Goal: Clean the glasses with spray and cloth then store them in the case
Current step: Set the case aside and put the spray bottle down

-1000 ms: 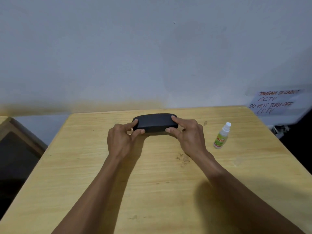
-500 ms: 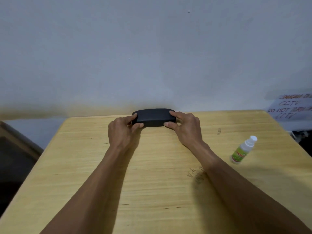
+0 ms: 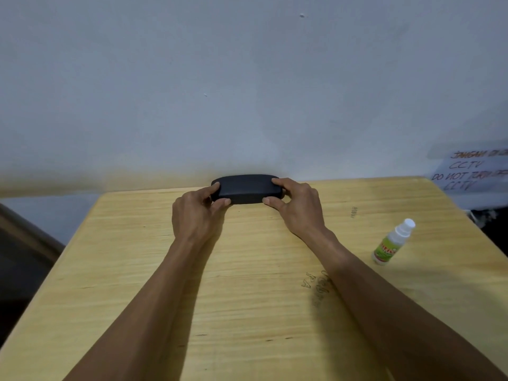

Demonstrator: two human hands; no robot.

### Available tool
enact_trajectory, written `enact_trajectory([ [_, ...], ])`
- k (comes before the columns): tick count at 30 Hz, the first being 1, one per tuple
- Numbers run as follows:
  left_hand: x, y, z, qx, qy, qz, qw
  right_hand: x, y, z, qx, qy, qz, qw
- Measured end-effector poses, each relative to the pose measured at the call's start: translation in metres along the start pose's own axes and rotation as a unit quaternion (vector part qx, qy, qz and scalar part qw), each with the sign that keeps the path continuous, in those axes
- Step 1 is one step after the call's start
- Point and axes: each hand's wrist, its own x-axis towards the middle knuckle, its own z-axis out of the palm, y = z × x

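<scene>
At the far edge of the pale wooden table, against a grey-white wall, the closed black case is gripped at its ends by the left hand and right hand; a spray bottle stands well to the right, below a handwritten paper notice

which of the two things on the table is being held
The black glasses case, gripped at both ends by the hands; the spray bottle stands untouched to the right.

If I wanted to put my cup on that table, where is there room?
Bare wood lies left of the left hand, and near the front edge of the table between the forearms. It is crowded at the back, where both hands hold the black case, and around the spray bottle.
</scene>
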Motion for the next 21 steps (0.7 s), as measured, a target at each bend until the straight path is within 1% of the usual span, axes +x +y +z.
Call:
enact_trajectory([
  [4, -0.002, 0.001, -0.003, 0.011, -0.012, 0.01, 1.0, -0.003, -0.003, -0.001, -0.006, -0.006, 0.001, 1.0],
  [6, -0.007, 0.003, -0.005, 0.0, -0.014, 0.006, 1.0, -0.008, -0.004, -0.003, -0.001, -0.005, 0.001, 1.0],
  [11, -0.034, 0.006, -0.018, -0.017, 0.009, 0.004, 1.0, -0.042, -0.016, -0.022, 0.04, 0.006, 0.004, 0.999],
  [17, -0.097, 0.03, -0.033, -0.077, -0.018, 0.007, 0.997, -0.123, -0.038, -0.078, 0.119, 0.013, -0.005, 0.993],
  [19, -0.12, 0.042, -0.033, -0.088, -0.038, 0.001, 0.995, -0.155, -0.028, -0.102, 0.139, 0.035, -0.003, 0.99],
  [21, -0.14, 0.054, -0.027, -0.096, -0.056, 0.009, 0.994, -0.181, -0.007, -0.128, 0.142, 0.077, 0.004, 0.987],
])
